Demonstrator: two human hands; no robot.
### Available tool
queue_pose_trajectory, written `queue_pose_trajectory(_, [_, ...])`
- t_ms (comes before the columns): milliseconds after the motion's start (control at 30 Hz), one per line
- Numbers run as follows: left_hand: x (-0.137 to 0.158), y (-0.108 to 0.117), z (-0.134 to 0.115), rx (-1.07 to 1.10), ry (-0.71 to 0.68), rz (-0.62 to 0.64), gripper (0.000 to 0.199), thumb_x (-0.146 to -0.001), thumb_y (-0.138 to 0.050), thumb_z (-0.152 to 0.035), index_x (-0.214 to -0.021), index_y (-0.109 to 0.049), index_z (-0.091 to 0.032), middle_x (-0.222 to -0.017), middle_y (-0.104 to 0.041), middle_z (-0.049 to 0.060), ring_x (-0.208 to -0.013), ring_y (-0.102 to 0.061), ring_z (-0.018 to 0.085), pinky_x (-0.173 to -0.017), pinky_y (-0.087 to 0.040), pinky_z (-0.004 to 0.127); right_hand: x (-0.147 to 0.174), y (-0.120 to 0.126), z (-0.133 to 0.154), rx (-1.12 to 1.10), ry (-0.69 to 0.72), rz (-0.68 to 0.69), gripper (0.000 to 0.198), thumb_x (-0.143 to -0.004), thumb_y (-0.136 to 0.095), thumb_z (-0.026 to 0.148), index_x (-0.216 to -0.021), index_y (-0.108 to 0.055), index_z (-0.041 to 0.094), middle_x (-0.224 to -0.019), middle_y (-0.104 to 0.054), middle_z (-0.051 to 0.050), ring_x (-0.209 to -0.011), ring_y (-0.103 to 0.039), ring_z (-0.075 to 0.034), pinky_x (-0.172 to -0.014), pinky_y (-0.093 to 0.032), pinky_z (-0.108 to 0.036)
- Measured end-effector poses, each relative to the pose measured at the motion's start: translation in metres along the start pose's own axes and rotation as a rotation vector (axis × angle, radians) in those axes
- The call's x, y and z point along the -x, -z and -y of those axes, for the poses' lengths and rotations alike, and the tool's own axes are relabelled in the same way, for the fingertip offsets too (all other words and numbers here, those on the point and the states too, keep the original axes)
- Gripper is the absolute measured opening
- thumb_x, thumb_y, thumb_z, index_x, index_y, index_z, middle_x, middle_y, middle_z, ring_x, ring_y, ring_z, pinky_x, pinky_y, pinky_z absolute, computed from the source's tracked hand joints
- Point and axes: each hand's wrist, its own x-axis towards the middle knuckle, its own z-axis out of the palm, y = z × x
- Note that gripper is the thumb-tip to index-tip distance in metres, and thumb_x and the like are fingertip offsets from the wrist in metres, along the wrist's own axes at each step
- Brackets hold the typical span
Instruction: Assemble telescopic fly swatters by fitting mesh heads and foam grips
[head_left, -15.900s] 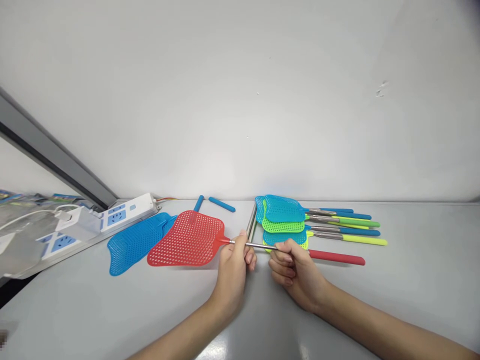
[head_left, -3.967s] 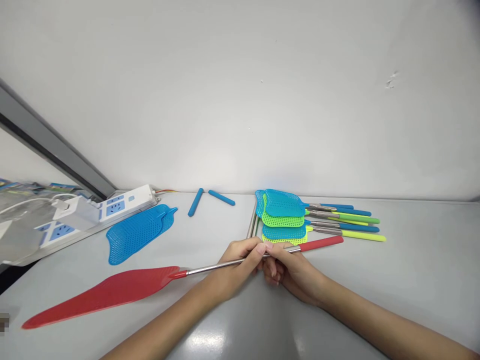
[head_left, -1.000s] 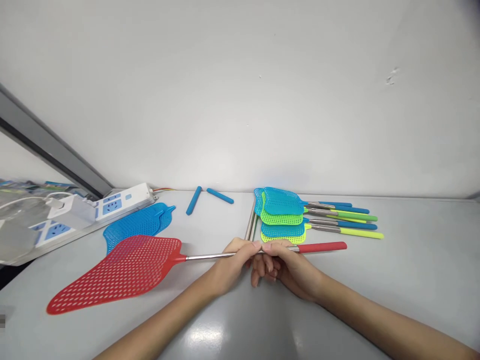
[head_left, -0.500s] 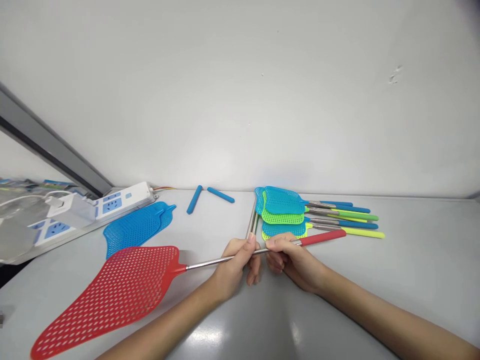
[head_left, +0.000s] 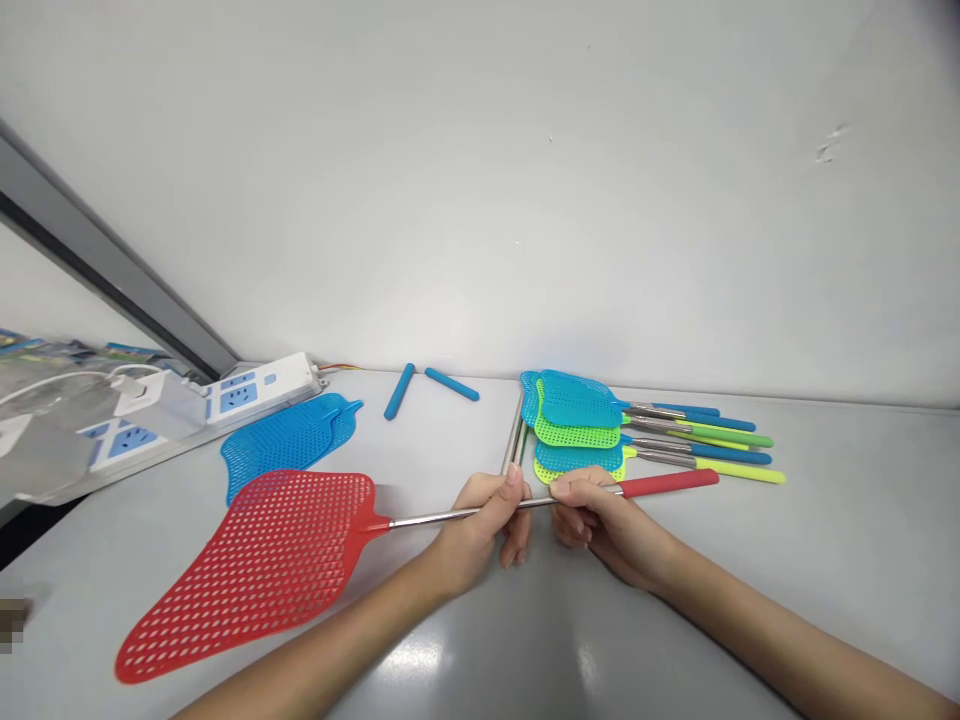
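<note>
A red fly swatter (head_left: 262, 570) with a metal rod and a red grip (head_left: 671, 483) is held across in front of me, its mesh head to the left. My left hand (head_left: 480, 530) is closed round the middle of the rod, thumb on top. My right hand (head_left: 607, 520) pinches the rod close to the red grip. Behind my hands, blue, green and yellow fly swatters (head_left: 577, 400) lie stacked, handles to the right. Bare metal rods (head_left: 514, 437) lie at the left edge of that stack, partly hidden by my left hand.
Blue mesh swatter heads (head_left: 281, 440) lie overlapped at the left, beside a white power strip (head_left: 255, 395) with plugs in it. Two loose blue grips (head_left: 452, 384) rest near the wall (head_left: 480, 200). All of it is on a grey table (head_left: 840, 540).
The whole scene has shifted slightly to the right as the view turned. Both hands keep hold of the red fly swatter, and its head is raised a little in view.
</note>
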Motion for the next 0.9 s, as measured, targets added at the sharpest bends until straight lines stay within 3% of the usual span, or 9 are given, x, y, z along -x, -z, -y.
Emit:
queue_pose_trajectory(333, [-0.001, 0.002, 0.0, 0.0, 0.065, -0.021, 0.056, -0.084, -0.032, -0.042, -0.033, -0.031, -0.018, -0.029, -0.028, -0.004, -0.035, -0.041, 0.009, -0.045, -0.031, 0.023, -0.001, 0.002, 0.002, -0.07, -0.053, 0.034, 0.036, -0.074, -0.048, 0.02, -0.041, -0.035, 0.015, -0.038, -0.025, 0.007, -0.035, -0.02, -0.004, -0.038, -0.014, -0.021])
queue_pose_trajectory(533, [-0.003, 0.002, 0.002, 0.038, 0.081, -0.013, 0.054, -0.084, -0.034, -0.04, -0.035, -0.031, -0.018, -0.029, -0.027, -0.005, -0.035, -0.038, 0.009, -0.045, -0.03, 0.024, 0.0, 0.001, 0.0, -0.122, -0.068, 0.043, 0.035, -0.075, -0.046, 0.019, -0.042, -0.034, 0.015, -0.037, -0.024, 0.007, -0.034, -0.017, -0.003, -0.036, -0.014, -0.02])
queue_pose_trajectory(900, [0.008, -0.004, -0.003, 0.068, 0.215, 0.174, 0.048, -0.083, -0.034, -0.041, -0.042, -0.031, -0.017, -0.034, -0.028, -0.006, -0.033, -0.029, 0.005, -0.039, -0.023, 0.022, 0.039, -0.012, -0.009, -0.294, -0.142, -0.16, 0.037, -0.078, -0.049, 0.022, -0.045, -0.032, 0.016, -0.041, -0.023, 0.007, -0.037, -0.017, -0.003, -0.035, -0.013, -0.019])
